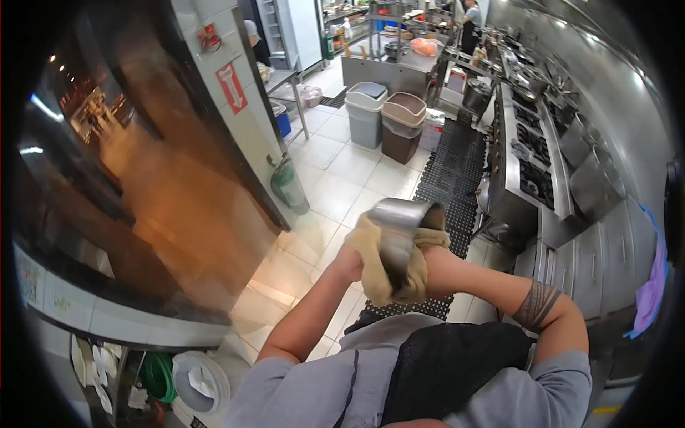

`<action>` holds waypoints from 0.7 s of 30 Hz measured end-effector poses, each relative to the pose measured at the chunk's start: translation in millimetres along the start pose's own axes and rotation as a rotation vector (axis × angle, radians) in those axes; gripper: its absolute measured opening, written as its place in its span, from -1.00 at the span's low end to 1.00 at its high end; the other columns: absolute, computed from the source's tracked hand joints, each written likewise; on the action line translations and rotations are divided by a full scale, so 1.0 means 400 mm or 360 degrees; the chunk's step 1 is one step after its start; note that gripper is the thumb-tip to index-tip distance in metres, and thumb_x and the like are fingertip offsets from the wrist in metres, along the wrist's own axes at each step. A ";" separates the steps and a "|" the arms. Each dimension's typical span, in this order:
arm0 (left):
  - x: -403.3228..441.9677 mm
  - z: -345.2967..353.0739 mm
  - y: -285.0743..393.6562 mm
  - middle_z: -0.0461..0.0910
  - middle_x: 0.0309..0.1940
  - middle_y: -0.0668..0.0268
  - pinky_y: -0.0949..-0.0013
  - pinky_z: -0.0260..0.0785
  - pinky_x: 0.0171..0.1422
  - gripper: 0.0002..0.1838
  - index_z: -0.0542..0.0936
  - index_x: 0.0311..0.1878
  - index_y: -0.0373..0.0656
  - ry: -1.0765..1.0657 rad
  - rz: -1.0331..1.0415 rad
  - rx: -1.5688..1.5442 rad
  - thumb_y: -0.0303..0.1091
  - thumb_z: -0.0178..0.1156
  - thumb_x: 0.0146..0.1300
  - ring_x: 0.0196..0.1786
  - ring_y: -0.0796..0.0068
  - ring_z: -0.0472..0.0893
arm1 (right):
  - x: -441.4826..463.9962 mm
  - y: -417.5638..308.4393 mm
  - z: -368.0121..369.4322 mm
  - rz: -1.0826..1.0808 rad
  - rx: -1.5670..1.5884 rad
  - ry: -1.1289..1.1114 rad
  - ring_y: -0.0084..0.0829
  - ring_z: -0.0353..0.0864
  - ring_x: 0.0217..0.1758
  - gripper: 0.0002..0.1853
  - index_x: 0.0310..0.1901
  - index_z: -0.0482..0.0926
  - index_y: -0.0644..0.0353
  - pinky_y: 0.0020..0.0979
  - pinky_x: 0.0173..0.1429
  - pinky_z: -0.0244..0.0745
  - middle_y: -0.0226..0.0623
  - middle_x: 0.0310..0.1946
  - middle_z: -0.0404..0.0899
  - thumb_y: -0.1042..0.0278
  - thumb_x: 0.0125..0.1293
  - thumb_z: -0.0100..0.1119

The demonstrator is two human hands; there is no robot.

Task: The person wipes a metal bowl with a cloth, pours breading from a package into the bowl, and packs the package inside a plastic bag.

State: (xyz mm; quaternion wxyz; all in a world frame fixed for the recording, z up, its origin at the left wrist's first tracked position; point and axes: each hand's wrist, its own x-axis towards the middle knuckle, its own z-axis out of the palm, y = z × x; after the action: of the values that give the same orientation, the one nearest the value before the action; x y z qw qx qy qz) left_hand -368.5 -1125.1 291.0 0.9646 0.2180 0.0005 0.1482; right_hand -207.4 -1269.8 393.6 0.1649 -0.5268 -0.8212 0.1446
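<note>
In front of my chest is a shiny steel container [399,212], tilted and blurred by motion, held between my two hands. A tan cloth [372,265] wraps its sides and hangs below it. My left hand [348,261] grips the container's left side through the cloth, with its fingers mostly hidden. On the other side my right hand [436,261] holds it, also through the cloth, and the fingers there are largely covered. What the container holds, if anything, I cannot see.
A black rubber mat [448,171] runs beside the stove [531,153] on the right. Ahead stand a grey bin [365,118] and a brown bin [401,132]. A green fire extinguisher [287,187] is by the glass at left. Two people are farther back.
</note>
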 end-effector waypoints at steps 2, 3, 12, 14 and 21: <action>0.020 0.015 0.000 0.60 0.16 0.19 0.28 0.52 0.27 -0.54 0.43 0.33 -0.23 0.0516 0.0450 0.1371 -0.24 0.18 0.48 0.14 0.31 0.63 | 0.002 0.029 0.006 -0.0016 0.0027 0.0011 -0.15 0.72 -0.05 -0.57 0.09 0.63 0.14 -0.22 0.10 0.58 -0.14 -0.12 0.71 0.13 0.24 0.36; 0.036 0.030 0.005 0.60 0.15 0.20 0.28 0.52 0.28 -0.53 0.42 0.33 -0.23 0.0746 0.0401 0.1893 -0.25 0.20 0.46 0.13 0.29 0.63 | 0.000 0.036 0.016 -0.0051 0.0513 0.0133 -0.20 0.72 -0.04 -0.60 0.06 0.65 0.14 -0.24 0.12 0.59 -0.16 -0.11 0.72 0.19 0.22 0.39; 0.036 0.075 -0.040 0.58 0.17 0.21 0.21 0.54 0.31 -0.52 0.38 0.38 -0.20 0.0392 0.0481 0.1036 -0.05 -0.05 0.62 0.21 0.34 0.61 | -0.025 0.010 -0.047 0.0097 -0.0117 0.0038 -0.11 0.65 0.13 -0.52 -0.04 0.67 0.24 -0.19 0.29 0.47 -0.08 -0.01 0.70 0.05 0.13 0.44; 0.047 0.090 -0.036 0.58 0.16 0.20 0.18 0.53 0.31 -0.51 0.39 0.36 -0.20 0.0285 0.0498 0.0655 -0.03 -0.06 0.62 0.20 0.32 0.61 | -0.057 0.062 -0.038 -0.0010 -0.0307 0.0245 -0.04 0.62 0.15 -0.53 -0.03 0.64 0.24 -0.14 0.34 0.43 -0.04 0.02 0.68 0.04 0.15 0.37; 0.108 0.037 -0.055 0.38 0.47 0.13 0.03 0.40 0.49 -0.44 0.24 0.54 -0.12 -0.0043 0.0440 0.0651 -0.05 -0.07 0.63 0.46 0.24 0.43 | -0.046 0.034 -0.107 0.0253 -0.0473 -0.0154 -0.19 0.70 0.02 -0.53 0.15 0.55 0.28 -0.19 0.15 0.58 -0.07 0.05 0.67 0.22 0.26 0.22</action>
State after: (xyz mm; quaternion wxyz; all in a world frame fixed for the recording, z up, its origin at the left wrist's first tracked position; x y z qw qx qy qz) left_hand -320.0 -1137.8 298.1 0.8709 0.4086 -0.0121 0.2727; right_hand -170.9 -1278.3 424.6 0.0335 -0.6011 -0.7963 0.0592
